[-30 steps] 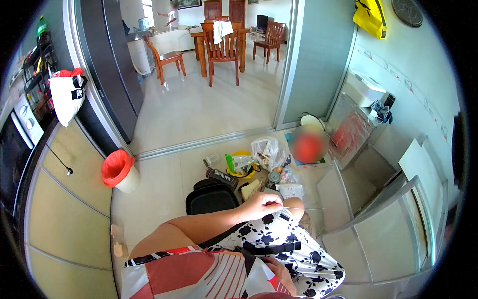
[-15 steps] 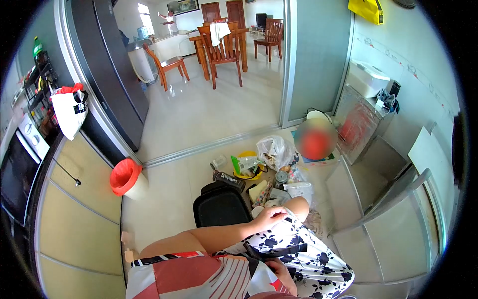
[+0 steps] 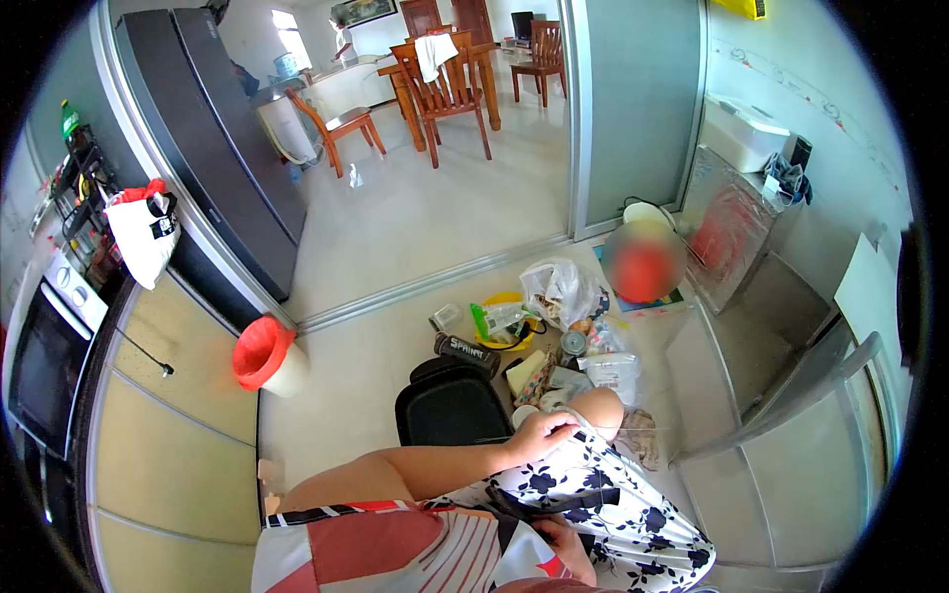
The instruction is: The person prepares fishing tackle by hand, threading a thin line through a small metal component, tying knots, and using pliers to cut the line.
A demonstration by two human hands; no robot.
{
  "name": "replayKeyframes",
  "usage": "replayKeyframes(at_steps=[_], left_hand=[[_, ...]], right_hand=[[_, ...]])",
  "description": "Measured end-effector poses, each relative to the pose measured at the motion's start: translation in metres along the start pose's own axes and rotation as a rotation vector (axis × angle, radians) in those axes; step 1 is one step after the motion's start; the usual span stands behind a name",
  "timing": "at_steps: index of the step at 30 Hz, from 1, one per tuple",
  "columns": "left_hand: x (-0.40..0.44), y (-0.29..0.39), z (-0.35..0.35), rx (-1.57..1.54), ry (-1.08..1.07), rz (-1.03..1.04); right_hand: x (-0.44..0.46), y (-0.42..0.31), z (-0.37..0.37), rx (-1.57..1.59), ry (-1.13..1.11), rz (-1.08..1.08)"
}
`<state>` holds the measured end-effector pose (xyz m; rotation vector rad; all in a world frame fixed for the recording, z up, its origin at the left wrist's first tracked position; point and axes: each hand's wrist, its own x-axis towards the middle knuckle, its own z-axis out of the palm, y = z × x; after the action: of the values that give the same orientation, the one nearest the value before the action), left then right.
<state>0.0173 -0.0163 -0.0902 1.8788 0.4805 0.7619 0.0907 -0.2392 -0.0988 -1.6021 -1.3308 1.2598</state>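
Note:
My left hand (image 3: 546, 437) rests by my bent knee, its fingers closed on the edge of the white fabric with dark flowers (image 3: 603, 504) that covers my lap. My right hand (image 3: 568, 549) lies lower, against the lap near the shirt hem; its fingers are mostly hidden. A dark strap (image 3: 583, 501) crosses the floral fabric between the hands. Just beyond my left hand are a black plastic stool or seat (image 3: 450, 405), a dark cylinder lettered "SPRINT" (image 3: 467, 352) and a clear plastic package (image 3: 611, 372).
A white plastic bag (image 3: 556, 294), a can (image 3: 573, 343) and a yellow basin (image 3: 504, 301) lie among clutter ahead. A red-lined bin (image 3: 267, 356) stands left. Curved translucent panels (image 3: 791, 469) stand right. Beyond the door track (image 3: 425, 287), a person (image 3: 344, 44) is near a dining table.
The view has tilted down and shifted slightly, so the scene sits a little to the right. My hands keep nearly the same pose. The distant person's arm has lowered.

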Motion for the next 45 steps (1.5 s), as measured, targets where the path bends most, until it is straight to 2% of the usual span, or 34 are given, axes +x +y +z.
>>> replayKeyframes(at_steps=[4, 13, 16, 22, 45], left_hand=[[0.0, 0.009, -0.002, 0.05, 0.005, -0.006], [-0.001, 0.004, -0.001, 0.06, 0.024, -0.016], [-0.001, 0.004, 0.0, 0.089, 0.027, -0.008], [0.001, 0.003, 0.0, 0.123, 0.03, 0.023], [-0.001, 0.002, 0.0, 0.065, 0.039, -0.013]], right_hand=[[-0.003, -0.017, -0.005, -0.023, 0.0, 0.06], [0.0, 0.004, 0.0, -0.013, -0.001, 0.007], [0.002, 0.006, 0.002, 0.022, 0.092, -0.121], [0.003, 0.011, 0.002, -0.012, 0.083, -0.151], [0.001, 0.001, 0.001, -0.006, 0.081, -0.097]])
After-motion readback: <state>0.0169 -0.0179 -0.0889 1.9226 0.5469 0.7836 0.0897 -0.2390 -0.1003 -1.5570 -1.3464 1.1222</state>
